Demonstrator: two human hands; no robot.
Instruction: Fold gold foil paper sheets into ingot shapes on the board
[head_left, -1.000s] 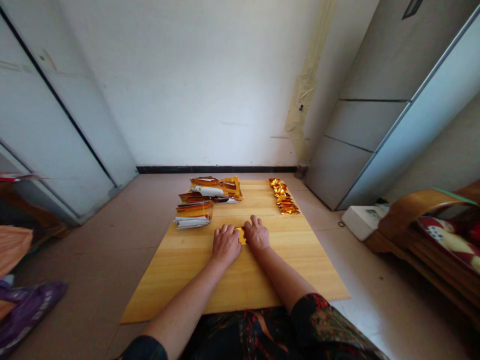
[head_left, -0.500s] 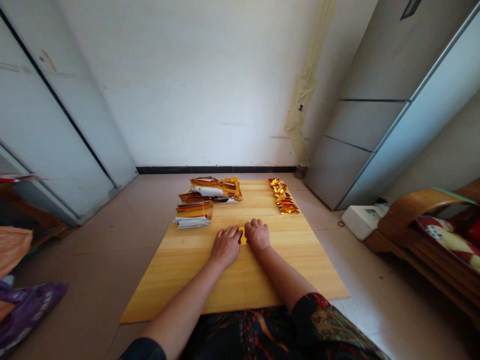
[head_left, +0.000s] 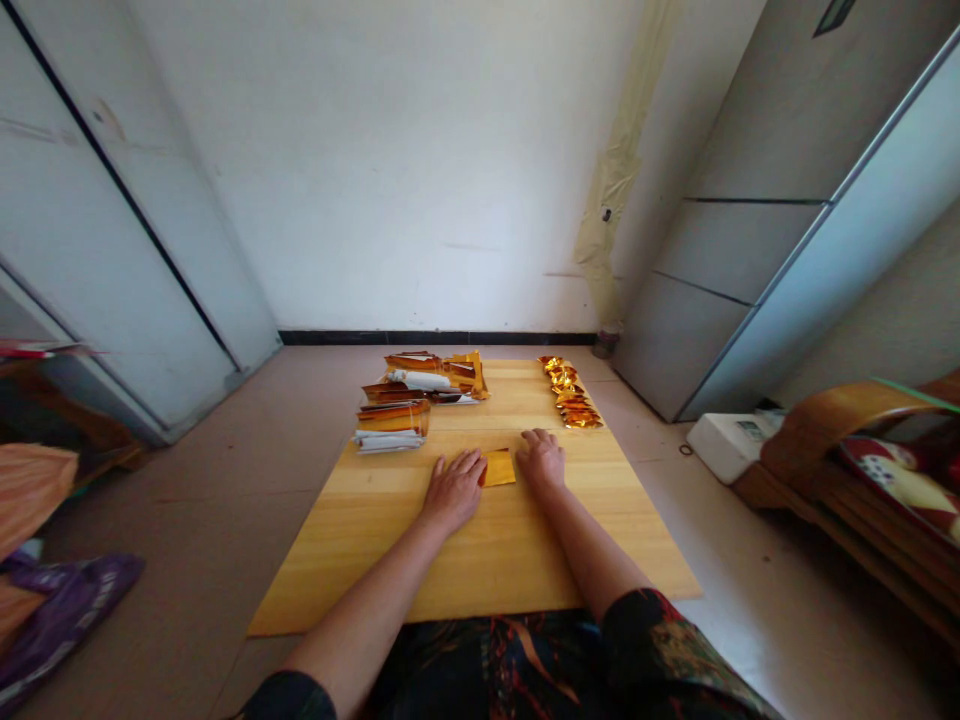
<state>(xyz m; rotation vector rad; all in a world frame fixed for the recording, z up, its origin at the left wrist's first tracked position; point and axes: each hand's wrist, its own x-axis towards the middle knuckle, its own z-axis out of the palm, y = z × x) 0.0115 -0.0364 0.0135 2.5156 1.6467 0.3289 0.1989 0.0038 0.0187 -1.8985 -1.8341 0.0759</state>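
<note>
A small golden-yellow packet (head_left: 499, 468) lies flat on the wooden board (head_left: 600, 540). My left hand (head_left: 454, 490) rests on the packet's left edge, palm down, its fingers lying flat and somewhat apart. To the right of the packet, a short gap away, is my right hand (head_left: 543, 460), low over the board with its fingers loosely bent and nothing visible in them. Stacks of brown and white wrappers (head_left: 392, 425) lie at the board's back left. A row of shiny gold packets (head_left: 574, 395) lies at the back right.
Behind the board stands a white wall (head_left: 390, 180) with a taped strip. A grey refrigerator (head_left: 675, 310) and a white box (head_left: 724, 445) are on the right, beside wooden furniture (head_left: 817, 450). A purple bag (head_left: 75, 610) lies at the lower left.
My right hand has let go of the packet and moved right, which uncovers the packet's right part. My left hand has stayed at its left edge. The view has shifted slightly.
</note>
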